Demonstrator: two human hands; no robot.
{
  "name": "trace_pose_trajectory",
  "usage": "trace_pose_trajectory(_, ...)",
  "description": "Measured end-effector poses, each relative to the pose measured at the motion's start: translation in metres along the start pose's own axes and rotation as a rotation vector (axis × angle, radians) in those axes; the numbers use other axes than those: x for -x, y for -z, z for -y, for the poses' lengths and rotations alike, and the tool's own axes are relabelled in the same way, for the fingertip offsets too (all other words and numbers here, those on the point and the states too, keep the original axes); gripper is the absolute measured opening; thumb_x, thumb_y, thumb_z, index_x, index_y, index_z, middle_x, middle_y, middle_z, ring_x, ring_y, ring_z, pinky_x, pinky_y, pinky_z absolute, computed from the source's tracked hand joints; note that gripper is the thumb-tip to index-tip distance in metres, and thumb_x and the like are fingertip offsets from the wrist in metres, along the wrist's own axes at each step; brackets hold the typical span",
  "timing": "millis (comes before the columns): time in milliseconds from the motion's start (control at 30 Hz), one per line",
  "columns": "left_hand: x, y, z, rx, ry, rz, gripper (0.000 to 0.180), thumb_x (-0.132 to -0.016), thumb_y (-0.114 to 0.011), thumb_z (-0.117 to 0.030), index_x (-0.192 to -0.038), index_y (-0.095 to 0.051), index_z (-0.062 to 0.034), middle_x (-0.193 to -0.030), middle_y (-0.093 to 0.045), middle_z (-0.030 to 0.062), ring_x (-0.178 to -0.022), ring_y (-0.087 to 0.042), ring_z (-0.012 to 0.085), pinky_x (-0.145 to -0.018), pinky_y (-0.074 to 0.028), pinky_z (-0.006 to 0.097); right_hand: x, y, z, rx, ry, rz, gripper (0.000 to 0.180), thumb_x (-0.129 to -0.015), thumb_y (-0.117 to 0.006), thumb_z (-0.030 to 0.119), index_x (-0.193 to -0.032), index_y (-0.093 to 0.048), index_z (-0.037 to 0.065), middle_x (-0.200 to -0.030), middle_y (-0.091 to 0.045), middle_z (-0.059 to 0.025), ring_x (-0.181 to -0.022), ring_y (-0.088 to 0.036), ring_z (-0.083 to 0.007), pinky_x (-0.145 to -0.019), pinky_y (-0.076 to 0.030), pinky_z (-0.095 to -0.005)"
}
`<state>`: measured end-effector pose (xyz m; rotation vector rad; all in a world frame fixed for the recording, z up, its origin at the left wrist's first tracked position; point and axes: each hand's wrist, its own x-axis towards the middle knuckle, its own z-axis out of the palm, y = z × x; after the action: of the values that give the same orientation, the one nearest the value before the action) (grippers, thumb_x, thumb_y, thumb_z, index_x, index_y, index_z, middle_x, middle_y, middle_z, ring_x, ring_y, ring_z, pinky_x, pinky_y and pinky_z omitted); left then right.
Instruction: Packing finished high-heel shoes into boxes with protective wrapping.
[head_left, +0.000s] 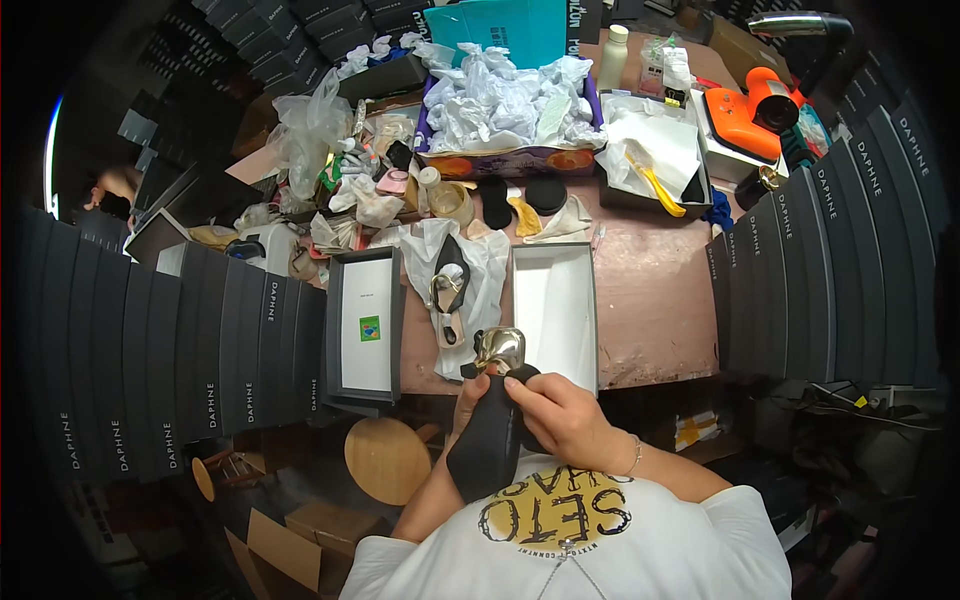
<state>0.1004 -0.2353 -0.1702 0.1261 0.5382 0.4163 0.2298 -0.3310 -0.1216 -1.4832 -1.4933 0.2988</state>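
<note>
Close to my chest, at the table's near edge, I hold a black shoe (484, 440) with a shiny gold part (502, 346) at its far end. My left hand (467, 404) grips it from the left, thumb near the gold part. My right hand (567, 418) is closed on its right side, the thumb also by the gold part. Just beyond, a second black shoe (456, 268) with a gold-toned trim rests on white tissue paper (487, 262). An open box with a white inside (556, 310) stands to its right, and a lid-like tray (362, 290) to its left.
Stacks of dark grey shoeboxes (215, 350) wall in the left, with more shoeboxes (830, 270) on the right. A purple box (510, 162) full of crumpled paper stands at the back. A yellow-handled tool (652, 185), an orange device (742, 125) and a round stool (388, 461) also show.
</note>
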Motion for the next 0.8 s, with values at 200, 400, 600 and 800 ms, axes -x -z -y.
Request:
trace_pose_trajectory(200, -0.011, 0.049, -0.02, 0.011, 0.049, 0.21, 0.03, -0.085, -0.067, -0.033, -0.107, -0.06, -0.0141, -0.091, -0.064, 0.0156, -0.077, -0.066, 0.0225, -0.064, -0.057, 0.027, 0.002, 0.012, -0.012, -0.22, -0.215, -0.023, 0.03, -0.079, -0.063, -0.001, -0.109, -0.063, 0.0, -0.09, -0.06, -0.0132, -0.076, -0.062, -0.0246, -0.067, -0.05, -0.0295)
trace_pose_trajectory(400, -0.014, 0.038, -0.036, 0.013, 0.024, 0.26, 0.03, -0.086, -0.065, -0.036, -0.104, -0.055, -0.0137, -0.083, -0.052, 0.0089, -0.086, -0.063, 0.0245, -0.06, -0.059, 0.029, 0.042, 0.033, -0.167, 0.234, -0.496, -0.283, 0.028, -0.082, -0.063, 0.006, -0.11, -0.062, 0.001, -0.097, -0.06, -0.0163, -0.088, -0.061, -0.031, -0.077, -0.049, -0.0345)
trace_pose_trajectory(600, -0.016, 0.009, -0.052, -0.319, -0.077, 0.0, 0.046, -0.082, -0.067, -0.029, -0.11, -0.05, 0.0029, -0.088, -0.061, 0.018, -0.08, -0.067, 0.0301, -0.063, -0.059, 0.04, 0.058, 0.041, -0.284, 0.758, -0.429, -0.136, 0.048, -0.086, -0.061, 0.024, -0.128, -0.05, 0.004, -0.114, -0.056, -0.0188, -0.099, -0.057, -0.0325, -0.083, -0.046, -0.0375)
trace_pose_trajectory(800, -0.035, -0.003, -0.029, -0.414, -0.32, -0.23, 0.053, -0.081, -0.065, -0.026, -0.124, -0.045, -0.0001, -0.091, -0.064, 0.0188, -0.076, -0.066, 0.0269, -0.063, -0.057, 0.034, 0.02, -0.003, -0.269, 0.03, -0.583, 0.132, 0.056, -0.083, -0.063, 0.017, -0.131, -0.044, -0.003, -0.104, -0.06, -0.0246, -0.086, -0.062, -0.0327, -0.077, -0.049, -0.0377)
